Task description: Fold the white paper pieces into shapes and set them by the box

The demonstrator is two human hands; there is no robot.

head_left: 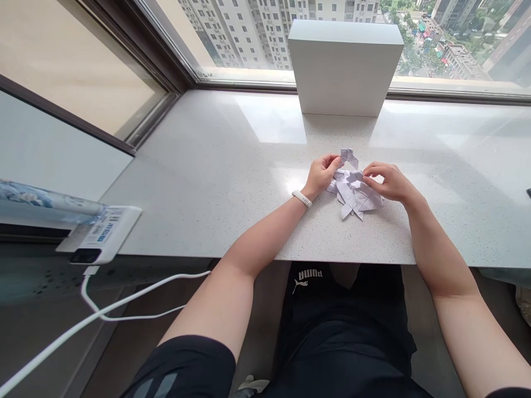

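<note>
Head view, looking down past a seated person's forearms: a pale speckled worktop [207,177] runs along a window [257,33]. Near the worktop's front edge, right of its middle, lies a loose cluster of folded white paper [352,202], creased into points and flaps; whether the parts are joined or merely overlap cannot be told.

The left hand [322,176], with a white wristband [302,199] behind it, has thumb and forefinger pinched together on the lower left edge of a small folded piece [347,155], raised at the cluster's far side. The right hand [389,181] has its fingers drawn together at the right end of a second folded piece [355,176], on top of the cluster; they seem to grip it, though how firmly cannot be told.

The paper should be very light, crisp along its creases yet easily bent, crushed or torn. A gentle pinch on the thicker, layered folds looks safest, away from thin tips.

A white box [342,74] stands at the worktop's far edge, beyond the hands. At its near left corner lies a white power bank [108,235] with a white cable [89,307] plugged in.
</note>
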